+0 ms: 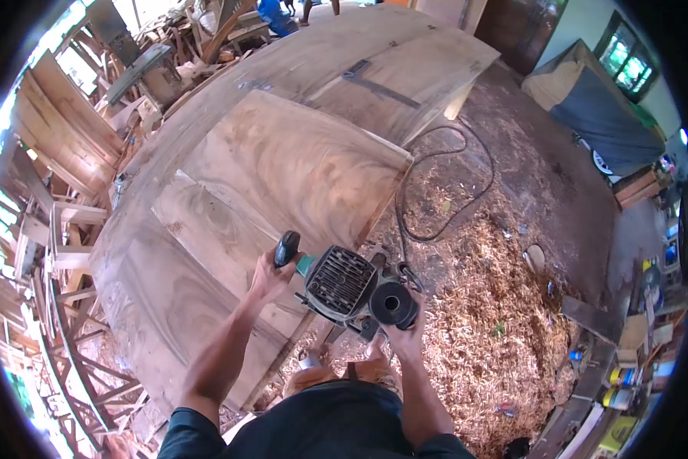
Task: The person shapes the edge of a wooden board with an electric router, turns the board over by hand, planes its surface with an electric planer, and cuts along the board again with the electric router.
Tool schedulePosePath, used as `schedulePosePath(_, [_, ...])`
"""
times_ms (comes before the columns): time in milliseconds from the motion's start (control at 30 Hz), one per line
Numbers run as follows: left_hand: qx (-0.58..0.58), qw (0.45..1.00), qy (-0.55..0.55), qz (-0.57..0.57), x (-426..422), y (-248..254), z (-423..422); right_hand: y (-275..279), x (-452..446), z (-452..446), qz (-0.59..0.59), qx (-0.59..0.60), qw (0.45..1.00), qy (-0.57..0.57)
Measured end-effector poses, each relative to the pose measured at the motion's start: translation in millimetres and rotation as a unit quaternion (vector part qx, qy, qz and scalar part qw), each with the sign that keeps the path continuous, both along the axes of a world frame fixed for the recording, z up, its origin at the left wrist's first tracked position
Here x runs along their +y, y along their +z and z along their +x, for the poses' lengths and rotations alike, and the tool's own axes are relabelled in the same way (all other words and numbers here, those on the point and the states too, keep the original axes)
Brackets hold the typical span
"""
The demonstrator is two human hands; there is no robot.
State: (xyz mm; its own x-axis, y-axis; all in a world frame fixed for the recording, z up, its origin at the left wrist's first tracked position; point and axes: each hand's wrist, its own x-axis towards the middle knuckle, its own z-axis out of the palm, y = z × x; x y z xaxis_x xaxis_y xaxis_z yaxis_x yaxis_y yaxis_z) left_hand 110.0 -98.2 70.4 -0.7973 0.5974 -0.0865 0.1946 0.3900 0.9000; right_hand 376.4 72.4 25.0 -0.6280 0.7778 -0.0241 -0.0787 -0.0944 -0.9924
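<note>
A green and black router (pixel 342 281) with a slotted motor cap is held in front of my body, over the near right edge of the boards. My left hand (pixel 270 277) is wrapped round its black side handle. On the other side, my right hand (pixel 407 334) grips the router beside a round black part with a hole in its middle; some of those fingers are hidden. A dark power cord (pixel 491 172) runs from the tool and loops over the floor. Just beyond the tool lies a wide wooden panel (pixel 306 164) with swirling grain, next to a narrower board (pixel 206 210).
A dark try square (pixel 382 88) lies on the far boards. Wood shavings (pixel 482 336) cover the floor to the right. Stacked timber and offcuts (pixel 65 138) stand at left. A covered object (pixel 600 115) is by the window; paint cans (pixel 623 379) line the right wall.
</note>
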Motion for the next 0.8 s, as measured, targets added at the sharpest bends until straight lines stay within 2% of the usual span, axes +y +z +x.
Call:
schedulePosePath(67, [-0.010, 1.000, 0.003, 0.025, 23, 3, 13, -13, 22, 11, -0.050, -0.010, 0.998, -0.027])
schedulePosePath(100, [0.001, 1.000, 0.005, 0.015, 36, -11, 15, 7, 43, 18, -0.070, -0.045, 0.996, 0.026])
schedulePosePath(200, [-0.073, 0.996, 0.030, 0.051, 105, 7, 42, -19, 87, 49, -0.002, -0.041, 0.998, -0.051])
schedulePosePath(267, [-0.009, 1.000, -0.013, 0.000, 147, 11, 50, -36, 119, 76, 0.041, -0.060, 0.992, -0.099])
schedulePosePath(367, [-0.045, 0.996, -0.066, 0.039, 214, 14, 63, -24, 167, 96, 0.035, -0.081, 0.986, -0.144])
schedulePosePath(400, [-0.061, 0.994, -0.089, 0.036, 235, 20, 66, -7, 179, 91, -0.048, -0.040, 0.981, -0.184])
schedulePosePath(433, [-0.086, 0.987, -0.119, 0.061, 255, 21, 66, -4, 193, 95, -0.043, -0.009, 0.978, -0.203])
schedulePosePath(500, [-0.066, 0.985, -0.157, 0.001, 293, 37, 65, 6, 218, 92, -0.047, 0.074, 0.964, -0.252])
schedulePosePath(533, [-0.060, 0.984, -0.166, -0.011, 312, 39, 64, 27, 226, 84, -0.090, 0.076, 0.952, -0.284])
schedulePosePath(600, [-0.048, 0.981, -0.183, -0.030, 351, 40, 56, 18, 257, 83, -0.063, 0.070, 0.938, -0.332])
schedulePosePath(633, [-0.008, 0.981, -0.192, -0.008, 370, 41, 51, 17, 274, 80, -0.072, 0.059, 0.938, -0.334])
schedulePosePath(700, [-0.010, 0.976, -0.215, -0.028, 405, 55, 36, 18, 310, 69, -0.087, 0.039, 0.937, -0.335])
schedulePosePath(800, [-0.006, 0.972, -0.233, -0.011, 460, 61, 2, 7, 368, 36, -0.126, 0.096, 0.917, -0.366])
